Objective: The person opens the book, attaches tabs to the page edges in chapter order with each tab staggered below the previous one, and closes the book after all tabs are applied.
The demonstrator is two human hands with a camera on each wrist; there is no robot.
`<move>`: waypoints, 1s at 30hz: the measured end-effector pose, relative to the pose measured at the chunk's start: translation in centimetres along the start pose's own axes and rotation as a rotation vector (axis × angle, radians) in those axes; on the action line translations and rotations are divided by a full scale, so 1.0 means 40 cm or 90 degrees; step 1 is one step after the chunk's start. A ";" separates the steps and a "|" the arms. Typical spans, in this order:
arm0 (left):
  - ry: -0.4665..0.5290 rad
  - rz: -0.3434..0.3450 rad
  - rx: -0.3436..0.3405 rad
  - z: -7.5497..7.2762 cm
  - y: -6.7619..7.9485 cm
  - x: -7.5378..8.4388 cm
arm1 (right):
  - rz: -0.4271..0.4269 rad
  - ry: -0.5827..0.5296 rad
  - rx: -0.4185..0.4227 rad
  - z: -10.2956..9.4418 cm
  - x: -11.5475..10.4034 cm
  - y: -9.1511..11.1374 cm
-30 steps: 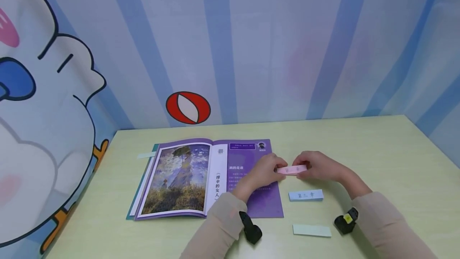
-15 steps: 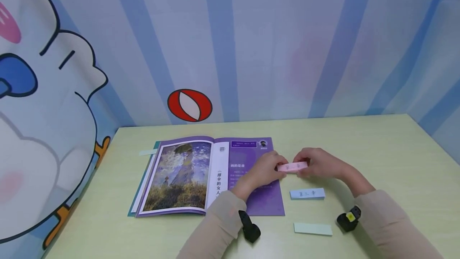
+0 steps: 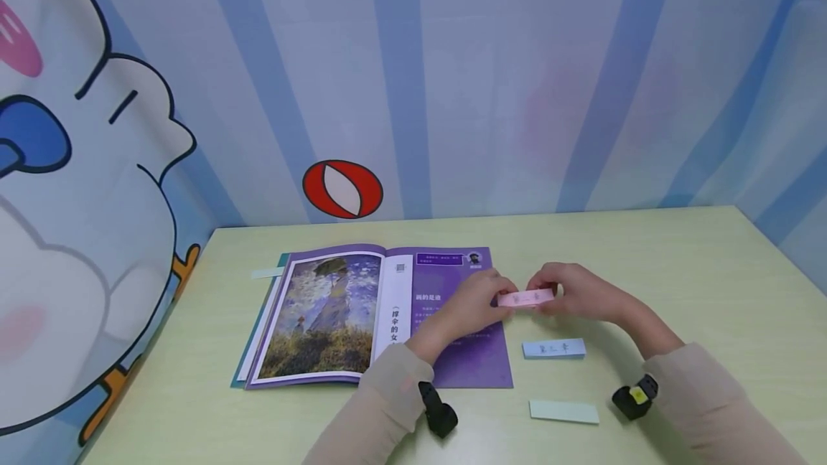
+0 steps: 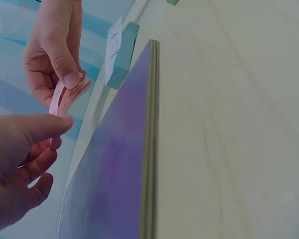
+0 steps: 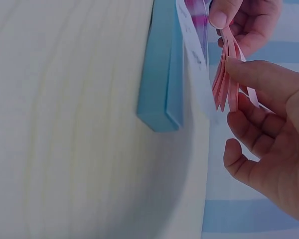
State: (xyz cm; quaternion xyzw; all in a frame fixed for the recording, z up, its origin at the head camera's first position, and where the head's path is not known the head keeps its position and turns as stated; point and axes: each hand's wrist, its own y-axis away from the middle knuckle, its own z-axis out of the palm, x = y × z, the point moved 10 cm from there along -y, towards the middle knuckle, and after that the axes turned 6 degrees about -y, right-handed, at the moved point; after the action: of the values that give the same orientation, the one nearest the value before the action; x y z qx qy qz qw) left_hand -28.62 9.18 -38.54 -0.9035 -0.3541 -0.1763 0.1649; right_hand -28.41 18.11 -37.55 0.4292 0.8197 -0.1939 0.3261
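Observation:
Both my hands hold a narrow pink sticky note pad (image 3: 525, 298) with handwriting on its top sheet. My left hand (image 3: 468, 301) pinches its left end, over the right edge of an open book (image 3: 481, 373). At the other end, my right hand (image 3: 584, 294) has it between thumb and fingers. In the right wrist view the pink sheets (image 5: 222, 87) fan apart near the right thumb. A blue sticky note pad (image 3: 553, 349), also written on, lies on the table below the hands. Closer to me is a pale green sticky note pad (image 3: 564, 411).
The book's left page carries a painting (image 3: 323, 321) of a figure with a parasol. A pale strip (image 3: 266, 273) sticks out from its left edge. Behind the table (image 3: 685, 257) hangs a striped blue backdrop (image 3: 491, 92).
Both hands keep hold of the pink sticky note pad in nearly the same place. My left forearm has shifted slightly left, my right forearm slightly right. The head view has moved a little.

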 end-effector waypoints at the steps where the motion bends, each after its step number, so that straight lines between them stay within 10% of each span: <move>1: -0.001 0.005 0.002 -0.002 0.003 0.001 | -0.003 -0.001 -0.001 0.001 -0.003 0.001; 16: -0.018 0.058 0.027 -0.060 0.060 0.053 | -0.040 -0.009 -0.004 0.006 -0.083 0.028; 30: 0.091 0.047 0.038 -0.075 0.133 0.073 | -0.076 -0.015 -0.011 0.036 -0.149 0.069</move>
State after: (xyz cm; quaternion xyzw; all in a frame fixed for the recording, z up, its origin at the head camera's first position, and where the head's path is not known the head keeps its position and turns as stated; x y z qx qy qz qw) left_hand -23.49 5.92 -35.53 -0.8957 -0.3132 -0.2232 0.2232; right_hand -23.09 15.33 -34.49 0.3747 0.8415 -0.2109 0.3272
